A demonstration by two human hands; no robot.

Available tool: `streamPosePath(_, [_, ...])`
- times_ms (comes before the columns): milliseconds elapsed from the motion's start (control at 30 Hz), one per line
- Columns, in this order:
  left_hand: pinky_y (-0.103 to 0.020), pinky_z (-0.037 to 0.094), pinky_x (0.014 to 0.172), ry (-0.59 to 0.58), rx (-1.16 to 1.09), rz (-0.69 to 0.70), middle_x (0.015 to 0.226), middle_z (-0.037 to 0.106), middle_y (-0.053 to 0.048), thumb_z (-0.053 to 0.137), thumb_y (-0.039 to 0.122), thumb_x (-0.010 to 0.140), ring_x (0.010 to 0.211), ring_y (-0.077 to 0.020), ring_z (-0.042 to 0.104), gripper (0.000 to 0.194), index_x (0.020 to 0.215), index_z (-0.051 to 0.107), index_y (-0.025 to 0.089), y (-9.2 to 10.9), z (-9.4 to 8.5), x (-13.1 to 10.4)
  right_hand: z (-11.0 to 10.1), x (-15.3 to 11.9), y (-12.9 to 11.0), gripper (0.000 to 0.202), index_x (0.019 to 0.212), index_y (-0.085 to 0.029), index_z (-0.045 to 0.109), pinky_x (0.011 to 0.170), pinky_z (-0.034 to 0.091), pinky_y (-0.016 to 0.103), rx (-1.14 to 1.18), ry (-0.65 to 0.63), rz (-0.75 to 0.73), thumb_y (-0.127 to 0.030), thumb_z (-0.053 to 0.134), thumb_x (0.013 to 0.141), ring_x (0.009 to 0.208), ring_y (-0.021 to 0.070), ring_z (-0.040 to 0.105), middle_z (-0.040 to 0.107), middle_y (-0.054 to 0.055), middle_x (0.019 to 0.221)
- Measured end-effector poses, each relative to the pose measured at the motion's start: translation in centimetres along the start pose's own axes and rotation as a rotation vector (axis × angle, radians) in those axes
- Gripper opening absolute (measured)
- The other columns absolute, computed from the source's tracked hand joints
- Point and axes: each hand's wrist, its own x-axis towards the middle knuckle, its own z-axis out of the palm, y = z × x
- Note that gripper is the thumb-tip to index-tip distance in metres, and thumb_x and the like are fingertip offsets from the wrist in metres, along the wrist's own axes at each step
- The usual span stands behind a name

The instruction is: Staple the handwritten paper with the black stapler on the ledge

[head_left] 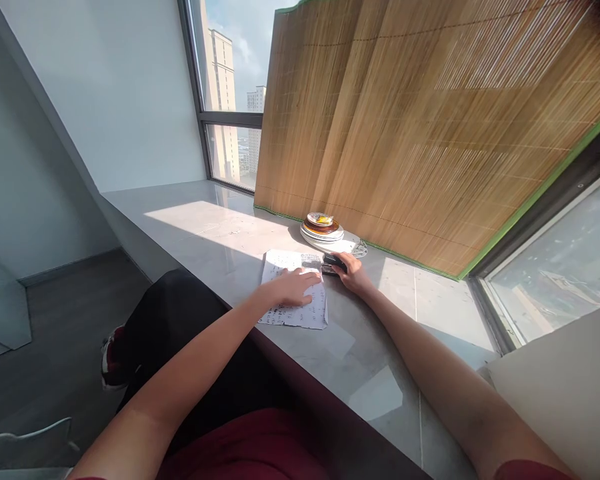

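Right hand [352,272] wrapped round stapler [333,265], long axis pretty much pointing left at paper [300,319] just beside; left hand [295,288] spread flat on it, gripping nothing.

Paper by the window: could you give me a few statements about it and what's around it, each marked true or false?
1. The right hand holds a black stapler-like tool. True.
2. The left hand hangs clear of the paper. False: it rests on it.
3. The paper is blank. False: it bears dark writing.
4. Stacked dishes stand beyond the paper. True.
5. The blind hides every pane. False: buildings show at left.
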Motion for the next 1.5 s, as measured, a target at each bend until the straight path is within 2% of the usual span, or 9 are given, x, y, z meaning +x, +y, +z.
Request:
streamPosePath(333, [-0.074,0.036,0.117,-0.018,0.041,0.018,0.179,0.028,-0.002,0.051,0.036,0.099,0.158,-0.0455,0.032,0.066,0.164,0.042,0.039,0.0,1.0,1.3,0.2,-0.1,-0.4,0.034,0.131,-0.028,0.070,0.102,0.057,0.059,0.069,-0.011,-0.006,-0.042,0.063,0.100,0.114,0.0345,0.070,0.076,0.013,0.119])
streamPosePath(567, [-0.070,0.030,0.124,0.060,0.080,0.036,0.176,0.034,-0.011,0.042,0.048,0.108,0.161,-0.0389,0.030,0.058,0.164,0.043,0.033,0.7,1.9,1.3,1.0,0.2,-1.6,0.037,0.134,-0.027,0.071,0.103,0.056,0.054,0.029,-0.018,0.014,-0.043,0.063,0.102,0.116,0.0334,0.069,0.077,0.012,0.120])
streamPosePath(800, [-0.059,0.027,0.129,0.084,0.082,0.023,0.175,0.035,-0.016,0.042,0.056,0.110,0.162,-0.0344,0.031,0.064,0.164,0.042,0.020,0.7,2.1,0.5,1.9,0.4,-2.8,0.038,0.137,-0.026,0.072,0.106,0.051,0.056,-0.040,-0.021,0.053,-0.042,0.057,0.105,0.120,0.0370,0.068,0.075,0.015,0.123])
streamPosePath(933, [-0.058,0.030,0.128,0.145,0.104,0.033,0.172,0.039,-0.017,0.042,0.055,0.110,0.158,-0.0349,0.037,0.061,0.159,0.050,0.020,0.6,2.4,0.2,1.6,0.3,-3.0,0.037,0.137,-0.027,0.072,0.104,0.052,0.055,-0.029,-0.023,0.022,-0.038,0.057,0.105,0.117,0.0360,0.067,0.076,0.013,0.122])
streamPosePath(1067, [-0.057,0.033,0.125,0.214,0.109,0.041,0.166,0.048,-0.016,0.046,0.052,0.109,0.153,-0.0357,0.043,0.055,0.152,0.057,0.020,0.7,2.7,0.4,1.2,0.2,-3.5,0.038,0.140,-0.030,0.070,0.104,0.052,0.055,-0.015,-0.093,-0.014,-0.034,0.056,0.105,0.113,0.0346,0.067,0.076,0.011,0.122])
streamPosePath(1267, [-0.053,0.035,0.124,0.237,0.092,0.047,0.160,0.056,-0.016,0.045,0.044,0.110,0.149,-0.0347,0.049,0.046,0.147,0.060,0.020,1.0,3.6,0.7,1.5,0.3,-3.6,0.040,0.143,-0.030,0.069,0.108,0.050,0.057,-0.018,-0.099,0.040,-0.041,0.051,0.108,0.119,0.0362,0.066,0.074,0.012,0.126])
streamPosePath(1500, [-0.054,0.035,0.125,0.220,0.088,0.042,0.164,0.051,-0.019,0.041,0.042,0.112,0.154,-0.0355,0.044,0.048,0.148,0.058,0.014,1.1,4.2,0.6,1.6,0.6,-3.6,0.040,0.142,-0.031,0.069,0.103,0.053,0.056,0.001,-0.110,0.014,-0.042,0.050,0.108,0.113,0.0352,0.067,0.075,0.011,0.120])
